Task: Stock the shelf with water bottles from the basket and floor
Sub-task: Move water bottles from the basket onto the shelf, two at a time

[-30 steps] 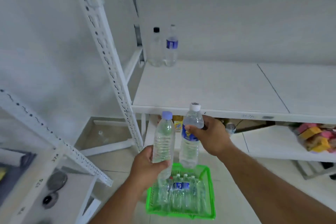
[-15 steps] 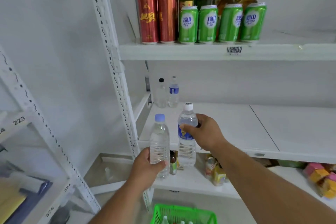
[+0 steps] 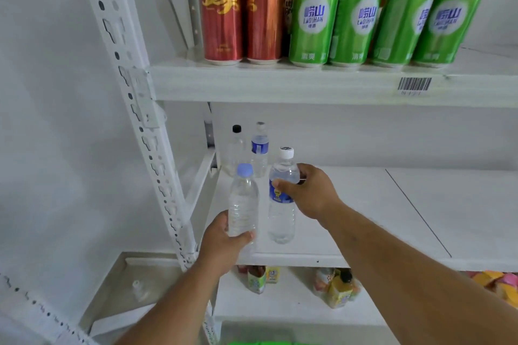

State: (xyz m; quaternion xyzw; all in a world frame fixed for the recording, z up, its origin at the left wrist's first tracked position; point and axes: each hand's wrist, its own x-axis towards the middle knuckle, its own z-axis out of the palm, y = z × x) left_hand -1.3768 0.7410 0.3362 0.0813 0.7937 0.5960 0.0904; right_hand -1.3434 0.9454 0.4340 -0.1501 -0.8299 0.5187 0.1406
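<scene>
Head view, frame centre: left hand (image 3: 221, 244) grips blue-capped bottle (image 3: 242, 202); right hand (image 3: 309, 193) grips white-capped bottle (image 3: 281, 204), over middle shelf (image 3: 364, 218).

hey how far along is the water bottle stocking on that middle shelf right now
Early. Done: two bottles stand at the back left of the middle shelf. In hand: the left hand grips a blue-capped bottle, the right hand a white-capped bottle, both over the shelf's front. Left: setting these down; the green basket barely shows, contents hidden.

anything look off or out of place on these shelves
Nothing spilled or knocked over. One oddity: a small clear bottle stands alone on the floor behind the rack's left post, away from the stocked shelves.
</scene>
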